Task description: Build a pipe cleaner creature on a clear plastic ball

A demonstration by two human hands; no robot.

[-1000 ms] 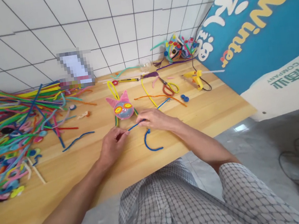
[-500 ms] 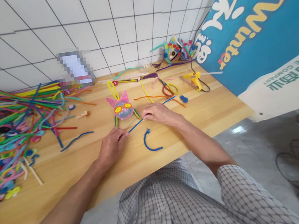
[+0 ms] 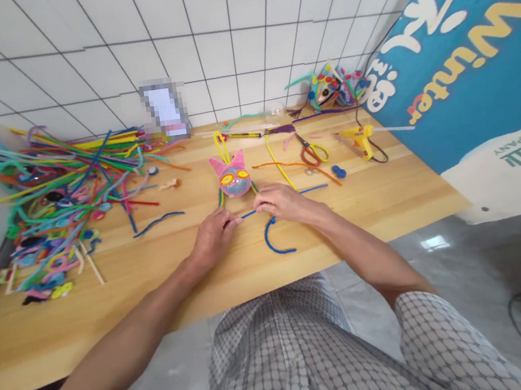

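Currently, my L hand point(image 3: 217, 232) pinches a blue pipe cleaner point(image 3: 248, 214), fingers together on it; R hand point(image 3: 280, 202) has its fingers clamped farther along, w/ what's prob. the same piece jutting toward the tabletop's point(image 3: 386, 197) right edge. It's approx. midway along, btwn front edge & cat toy point(image 3: 235, 187). Curled blue piece point(image 3: 267, 239) lies nearer that edge. Step in hand, I'd guess: straightening. Next move prob. needs a steady L pinch, light R grip, no kinks.
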